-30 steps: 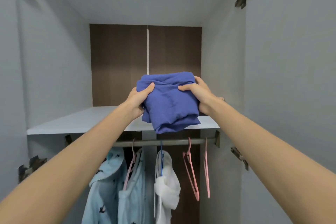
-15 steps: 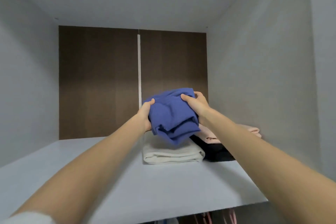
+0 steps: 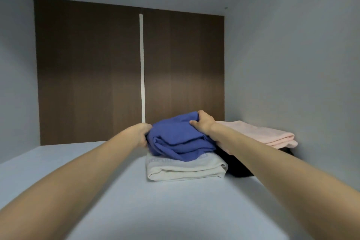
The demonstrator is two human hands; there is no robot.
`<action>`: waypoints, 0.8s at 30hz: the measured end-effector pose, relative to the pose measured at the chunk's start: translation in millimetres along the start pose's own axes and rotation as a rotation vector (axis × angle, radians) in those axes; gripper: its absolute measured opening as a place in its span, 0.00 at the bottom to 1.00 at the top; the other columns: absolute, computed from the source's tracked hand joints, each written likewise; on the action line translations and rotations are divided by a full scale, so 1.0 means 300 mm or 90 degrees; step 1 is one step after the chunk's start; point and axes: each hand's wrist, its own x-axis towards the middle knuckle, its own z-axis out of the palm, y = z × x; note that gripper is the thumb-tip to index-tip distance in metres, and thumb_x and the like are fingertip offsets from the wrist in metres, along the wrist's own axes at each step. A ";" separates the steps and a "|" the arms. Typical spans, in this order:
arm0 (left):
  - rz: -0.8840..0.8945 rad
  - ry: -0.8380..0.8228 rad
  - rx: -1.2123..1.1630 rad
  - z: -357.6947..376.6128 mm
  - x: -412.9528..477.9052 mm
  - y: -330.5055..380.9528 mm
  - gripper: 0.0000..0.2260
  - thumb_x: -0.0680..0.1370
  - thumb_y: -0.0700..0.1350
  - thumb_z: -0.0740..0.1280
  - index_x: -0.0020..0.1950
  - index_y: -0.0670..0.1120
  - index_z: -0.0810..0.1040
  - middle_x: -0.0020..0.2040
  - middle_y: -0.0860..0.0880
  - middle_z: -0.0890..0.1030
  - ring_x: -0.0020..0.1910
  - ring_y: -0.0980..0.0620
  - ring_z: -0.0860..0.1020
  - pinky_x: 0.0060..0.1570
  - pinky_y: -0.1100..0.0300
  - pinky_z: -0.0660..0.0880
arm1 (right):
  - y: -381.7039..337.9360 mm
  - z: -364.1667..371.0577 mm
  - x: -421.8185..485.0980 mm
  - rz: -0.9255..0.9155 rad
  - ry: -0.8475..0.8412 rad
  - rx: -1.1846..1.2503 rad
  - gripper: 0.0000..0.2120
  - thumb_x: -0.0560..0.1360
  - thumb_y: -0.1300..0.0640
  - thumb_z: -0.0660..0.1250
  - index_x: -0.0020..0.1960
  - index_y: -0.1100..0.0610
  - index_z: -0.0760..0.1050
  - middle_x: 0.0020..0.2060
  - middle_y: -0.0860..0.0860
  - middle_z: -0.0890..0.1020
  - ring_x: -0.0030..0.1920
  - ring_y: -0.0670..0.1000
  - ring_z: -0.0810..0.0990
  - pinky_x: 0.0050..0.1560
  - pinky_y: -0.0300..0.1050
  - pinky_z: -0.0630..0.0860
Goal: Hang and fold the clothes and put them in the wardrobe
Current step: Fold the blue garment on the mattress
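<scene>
- A person's left grip [image 3: 141,134] and right grip [image 3: 202,123] clasp a folded blue garment [image 3: 181,142] from either end inside the wardrobe, both arms stretched out over the shelf [image 3: 136,200].
- The left grip is curled into the bundle's left side, fingers pressed into the folds. The right grip is clenched over the top right corner, thumb laid on the near face and fingers hooked over the crest.
- The blue garment sits between the two grips and rests on a folded cream garment [image 3: 183,169] directly beneath them.
- Just right of the right grip, a folded pink garment [image 3: 259,132] lies on top of a black garment [image 3: 239,169], which is largely hidden by the right forearm.
- A faint patterned band runs along the cream garment's upper fold, below the grips; it is too blurred to read.
- Beyond the grips stands the wardrobe's dark brown back panel [image 3: 87,74], split by a thin white strip [image 3: 142,68].
- Half a second earlier the blue bundle was held tilted in the air above the cream garment; it has since come down onto that pile, with both grips still holding it.
</scene>
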 end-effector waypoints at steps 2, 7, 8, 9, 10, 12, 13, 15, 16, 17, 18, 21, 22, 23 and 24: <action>0.022 -0.005 -0.017 -0.012 -0.012 0.014 0.18 0.82 0.35 0.50 0.32 0.39 0.64 0.34 0.45 0.68 0.32 0.47 0.64 0.38 0.56 0.67 | -0.020 -0.023 0.010 0.000 0.020 0.072 0.19 0.78 0.57 0.64 0.65 0.65 0.69 0.57 0.59 0.76 0.58 0.56 0.75 0.55 0.44 0.69; 0.013 0.001 0.000 -0.038 -0.059 -0.028 0.16 0.82 0.37 0.54 0.36 0.35 0.70 0.35 0.42 0.74 0.34 0.44 0.69 0.27 0.59 0.73 | -0.018 -0.028 -0.048 0.022 -0.066 0.114 0.22 0.78 0.57 0.64 0.68 0.66 0.65 0.55 0.58 0.74 0.56 0.56 0.74 0.55 0.47 0.71; 0.023 0.024 0.031 -0.032 -0.061 -0.046 0.13 0.82 0.39 0.56 0.43 0.32 0.73 0.41 0.40 0.77 0.39 0.43 0.73 0.35 0.59 0.75 | -0.012 -0.014 -0.069 0.009 -0.068 0.023 0.24 0.78 0.57 0.64 0.70 0.65 0.62 0.60 0.59 0.73 0.60 0.58 0.73 0.59 0.48 0.70; 0.055 0.067 0.072 -0.026 -0.057 -0.061 0.13 0.82 0.41 0.58 0.54 0.32 0.74 0.50 0.39 0.77 0.47 0.41 0.75 0.46 0.57 0.75 | -0.014 -0.004 -0.087 -0.019 -0.056 -0.067 0.24 0.79 0.57 0.63 0.71 0.63 0.60 0.63 0.60 0.72 0.64 0.60 0.71 0.62 0.48 0.68; 0.096 0.121 0.137 -0.025 -0.049 -0.068 0.16 0.82 0.44 0.59 0.63 0.33 0.70 0.59 0.38 0.75 0.56 0.40 0.75 0.55 0.54 0.73 | -0.021 0.000 -0.103 -0.059 -0.034 -0.142 0.24 0.79 0.58 0.63 0.72 0.61 0.59 0.66 0.60 0.70 0.65 0.61 0.69 0.63 0.49 0.67; 0.170 0.228 0.293 -0.034 -0.065 -0.051 0.23 0.81 0.48 0.60 0.71 0.37 0.63 0.69 0.38 0.67 0.65 0.38 0.70 0.64 0.50 0.69 | -0.055 -0.012 -0.121 -0.149 0.037 -0.267 0.23 0.78 0.60 0.61 0.72 0.57 0.60 0.67 0.58 0.67 0.67 0.61 0.65 0.63 0.52 0.67; 0.207 0.267 0.337 -0.038 -0.078 -0.033 0.23 0.80 0.49 0.60 0.72 0.40 0.62 0.71 0.39 0.63 0.67 0.37 0.68 0.65 0.50 0.67 | -0.075 -0.021 -0.126 -0.184 0.072 -0.306 0.22 0.78 0.61 0.60 0.71 0.56 0.62 0.67 0.56 0.67 0.67 0.60 0.64 0.62 0.53 0.68; 0.284 0.285 0.354 -0.042 -0.096 0.009 0.21 0.80 0.48 0.58 0.72 0.43 0.64 0.72 0.41 0.62 0.68 0.39 0.66 0.67 0.51 0.65 | -0.111 -0.036 -0.132 -0.217 0.072 -0.264 0.19 0.79 0.60 0.58 0.70 0.56 0.68 0.68 0.54 0.70 0.67 0.57 0.67 0.64 0.53 0.69; 0.318 0.262 0.359 -0.035 -0.103 0.021 0.20 0.81 0.47 0.57 0.72 0.44 0.65 0.73 0.42 0.64 0.69 0.40 0.66 0.68 0.53 0.64 | -0.123 -0.035 -0.138 -0.222 0.038 -0.225 0.18 0.80 0.60 0.57 0.69 0.56 0.69 0.68 0.54 0.72 0.67 0.57 0.68 0.66 0.52 0.68; 0.340 0.226 0.388 -0.019 -0.111 0.020 0.20 0.81 0.45 0.56 0.73 0.44 0.66 0.73 0.43 0.65 0.70 0.42 0.66 0.69 0.55 0.63 | -0.129 -0.027 -0.145 -0.223 -0.009 -0.212 0.18 0.81 0.58 0.56 0.70 0.57 0.69 0.68 0.55 0.72 0.68 0.57 0.69 0.68 0.51 0.67; 0.344 0.185 0.440 0.004 -0.121 0.009 0.20 0.81 0.45 0.55 0.73 0.44 0.65 0.74 0.44 0.64 0.72 0.44 0.64 0.70 0.56 0.61 | -0.131 -0.015 -0.150 -0.214 -0.060 -0.235 0.19 0.82 0.57 0.54 0.71 0.57 0.68 0.69 0.55 0.71 0.69 0.57 0.68 0.69 0.51 0.65; 0.291 0.117 0.602 0.082 -0.135 -0.061 0.22 0.83 0.46 0.51 0.77 0.43 0.56 0.77 0.44 0.55 0.76 0.46 0.55 0.73 0.55 0.52 | -0.096 0.040 -0.157 -0.136 -0.201 -0.371 0.23 0.84 0.53 0.45 0.77 0.59 0.54 0.76 0.56 0.57 0.76 0.58 0.55 0.74 0.53 0.53; 0.269 0.124 0.622 0.100 -0.131 -0.083 0.22 0.83 0.47 0.50 0.77 0.44 0.54 0.78 0.44 0.51 0.76 0.46 0.52 0.74 0.53 0.50 | -0.075 0.060 -0.156 -0.112 -0.234 -0.401 0.24 0.84 0.52 0.42 0.78 0.59 0.49 0.77 0.55 0.52 0.77 0.58 0.49 0.75 0.55 0.49; 0.247 0.138 0.611 0.110 -0.125 -0.098 0.23 0.83 0.48 0.51 0.77 0.45 0.53 0.78 0.44 0.48 0.76 0.44 0.51 0.74 0.51 0.50 | -0.054 0.077 -0.155 -0.097 -0.252 -0.416 0.24 0.84 0.52 0.40 0.78 0.58 0.45 0.78 0.55 0.47 0.77 0.58 0.45 0.75 0.55 0.46; 0.218 0.150 0.561 0.111 -0.120 -0.105 0.24 0.82 0.49 0.53 0.77 0.46 0.53 0.78 0.43 0.47 0.76 0.43 0.53 0.74 0.50 0.52 | -0.039 0.088 -0.155 -0.082 -0.254 -0.407 0.25 0.84 0.51 0.39 0.78 0.58 0.43 0.78 0.54 0.45 0.77 0.58 0.42 0.76 0.55 0.45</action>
